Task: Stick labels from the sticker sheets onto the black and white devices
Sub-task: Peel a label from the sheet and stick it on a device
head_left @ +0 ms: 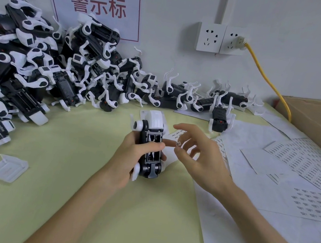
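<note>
Surroundings: heap of devices (pixel 40 68) at 10 o'clock by the wall; sticker sheets (pixel 282 178) at 3 o'clock; cardboard box (pixel 319 119) at 2 o'clock; white plastic cover (pixel 5 168) at 8 o'clock.
Left hand (pixel 130 154): grips one device (pixel 152 140) at centre, thumb across it.
Right hand (pixel 197 157): just beside it, pinching a small label (pixel 178 144), other fingers spread.
</note>
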